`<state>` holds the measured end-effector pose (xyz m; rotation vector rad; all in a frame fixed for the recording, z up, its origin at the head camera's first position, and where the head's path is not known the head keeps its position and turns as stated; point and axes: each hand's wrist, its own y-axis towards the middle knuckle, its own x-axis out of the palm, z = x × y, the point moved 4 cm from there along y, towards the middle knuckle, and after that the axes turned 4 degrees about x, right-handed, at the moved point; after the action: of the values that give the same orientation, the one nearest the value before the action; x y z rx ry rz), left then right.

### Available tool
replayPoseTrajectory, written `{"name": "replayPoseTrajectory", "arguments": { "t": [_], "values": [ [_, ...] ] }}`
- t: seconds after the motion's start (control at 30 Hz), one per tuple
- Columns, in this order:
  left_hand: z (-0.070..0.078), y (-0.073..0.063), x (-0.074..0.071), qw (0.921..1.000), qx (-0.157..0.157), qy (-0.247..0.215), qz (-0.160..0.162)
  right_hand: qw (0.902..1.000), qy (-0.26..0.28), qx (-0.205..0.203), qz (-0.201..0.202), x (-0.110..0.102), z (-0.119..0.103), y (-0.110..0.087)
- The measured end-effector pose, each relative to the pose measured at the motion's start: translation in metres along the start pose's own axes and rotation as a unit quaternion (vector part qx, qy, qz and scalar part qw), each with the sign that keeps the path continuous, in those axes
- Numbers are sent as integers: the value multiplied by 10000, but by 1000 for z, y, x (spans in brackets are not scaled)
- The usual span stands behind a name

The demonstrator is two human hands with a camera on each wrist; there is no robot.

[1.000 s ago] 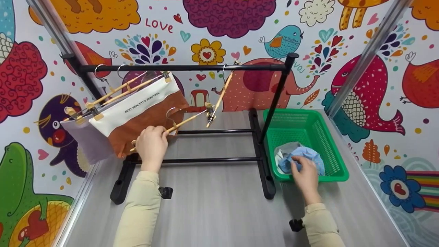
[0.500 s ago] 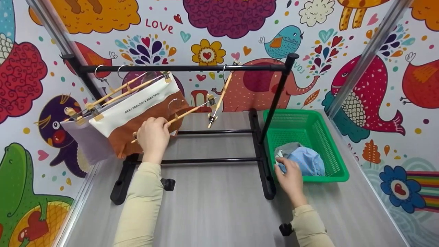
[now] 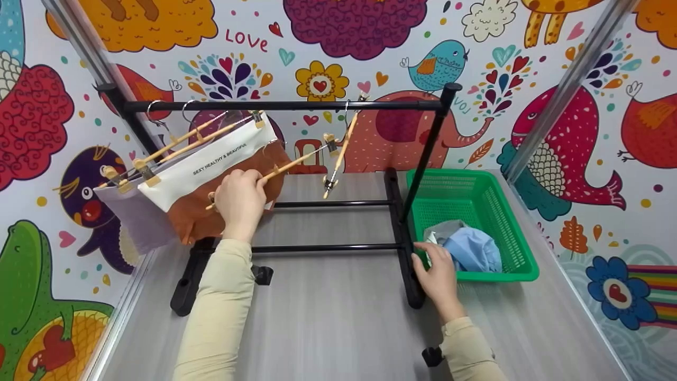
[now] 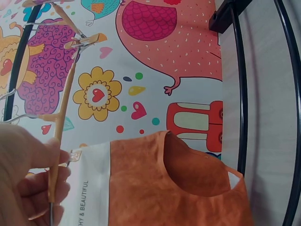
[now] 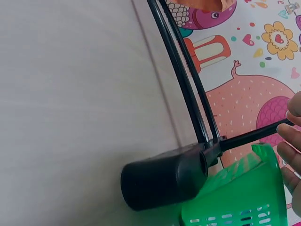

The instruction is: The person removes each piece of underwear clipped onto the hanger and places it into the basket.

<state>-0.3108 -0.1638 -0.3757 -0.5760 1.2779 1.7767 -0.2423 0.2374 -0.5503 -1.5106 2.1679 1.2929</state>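
— Cartoon-printed walls (image 3: pixel 317 47) are set around a pale grey, wood-look surface (image 3: pixel 328 312). How far has the work been taken?

— Toward ten o'clock in the head view, a lilac cloth garment (image 3: pixel 132 219) and a white-and-rust printed garment (image 3: pixel 211 173) are clipped to hangers on the black metal rack (image 3: pixel 307 105). That part can be judged done.

— And what is left?

— At four o'clock, a light-blue cloth (image 3: pixel 473 251) and a grey-and-white cloth (image 3: pixel 444 228) are bunched in the green perforated plastic basket (image 3: pixel 510 243); both are presumably yet to be hung. Near twelve, a bare wooden clip hanger (image 3: pixel 345 144) is hooked on the rail.

— How are the hands placed?

— At nine o'clock, a slim wooden hanger with end clips (image 3: pixel 291 165) is gripped by the left hand (image 3: pixel 240 203), off the rail; no cloth is seen on it. Nothing is seen to be held by the right hand (image 3: pixel 438 275); its fingers are loosely parted at the basket's near-left rim.

— Roughly half, then?

— So it may be judged.
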Motion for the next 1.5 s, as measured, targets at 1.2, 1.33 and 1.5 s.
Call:
{"name": "replayPoseTrajectory", "arguments": {
  "t": [1.2, 1.33, 1.5],
  "values": [
    [34, 53, -14, 9989, -457, -22, -32, 9979, 327, -9, -553, 45, -34, -13],
    [38, 55, -11, 9989, -461, 62, -82, 9975, 341, 15, -616, 50, -34, -14],
    [44, 55, -4, 9991, -389, 175, -25, 9967, 398, 107, -701, 53, -34, -14]
  ]
}}
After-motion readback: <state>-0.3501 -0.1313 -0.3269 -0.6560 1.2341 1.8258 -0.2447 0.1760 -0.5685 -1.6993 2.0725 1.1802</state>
